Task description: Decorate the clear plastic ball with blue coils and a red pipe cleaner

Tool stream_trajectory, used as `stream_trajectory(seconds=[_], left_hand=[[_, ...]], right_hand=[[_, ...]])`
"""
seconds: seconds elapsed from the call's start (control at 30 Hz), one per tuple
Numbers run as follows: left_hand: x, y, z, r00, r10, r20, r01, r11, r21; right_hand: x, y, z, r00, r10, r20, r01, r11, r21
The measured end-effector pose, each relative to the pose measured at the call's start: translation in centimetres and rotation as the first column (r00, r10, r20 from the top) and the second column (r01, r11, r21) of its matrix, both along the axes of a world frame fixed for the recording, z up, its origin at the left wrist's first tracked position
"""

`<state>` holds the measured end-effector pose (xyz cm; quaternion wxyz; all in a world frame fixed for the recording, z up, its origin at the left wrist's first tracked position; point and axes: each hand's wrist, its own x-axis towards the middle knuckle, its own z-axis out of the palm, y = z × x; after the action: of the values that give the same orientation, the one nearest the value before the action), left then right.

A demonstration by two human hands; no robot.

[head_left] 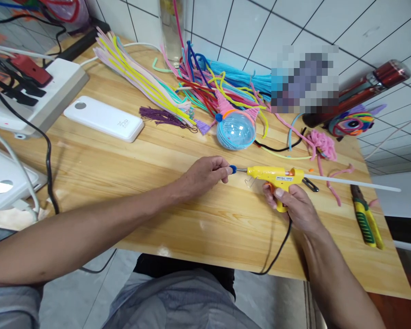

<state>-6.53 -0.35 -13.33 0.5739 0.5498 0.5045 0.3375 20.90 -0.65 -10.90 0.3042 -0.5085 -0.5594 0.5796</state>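
Observation:
Between the thumb and fingertips of my left hand [205,177] is a small blue fuzzy coil [233,169], probably of pipe cleaner. My right hand [294,205] grips the handle of a yellow hot glue gun [269,172], fingers at its orange trigger. The gun's metal nozzle points left and meets the blue coil or lies right at it. A long white glue stick [352,181] sticks out of the gun's back. Beyond my hands sits a clear bowl-like ball [236,132] wrapped in light blue pipe cleaner, with pink pointed ears, an orange band and a blue coil.
Many coloured pipe cleaners [147,82] lie along the wall. A white power bank [104,119] and a loaded power strip [61,87] are at left. Pliers [366,217], a pink fuzzy flower [322,144] and a dark red flask [359,91] stand or lie at right. The gun's black cord [281,251] hangs over the front edge.

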Motion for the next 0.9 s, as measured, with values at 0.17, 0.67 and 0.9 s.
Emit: stream_trajectory(seconds=[0.17, 0.67, 0.9], left_hand=[[0.03, 0.0, 0.03, 1.0, -0.002, 0.001, 0.002, 1.0, -0.003], [0.01, 0.0, 0.14, 1.0, -0.003, 0.012, 0.003, 1.0, -0.007], [-0.06, -0.01, 0.0, 1.0, -0.002, 0.025, 0.001, 1.0, 0.011]], right_hand=[[-0.01, 0.0, -0.12, 1.0, 0.007, 0.021, -0.007, 1.0, 0.016], [-0.04, -0.03, -0.07, 1.0, 0.001, -0.018, -0.001, 1.0, 0.004], [-0.04, -0.02, -0.12, 1.0, 0.005, -0.012, -0.005, 1.0, 0.008]])
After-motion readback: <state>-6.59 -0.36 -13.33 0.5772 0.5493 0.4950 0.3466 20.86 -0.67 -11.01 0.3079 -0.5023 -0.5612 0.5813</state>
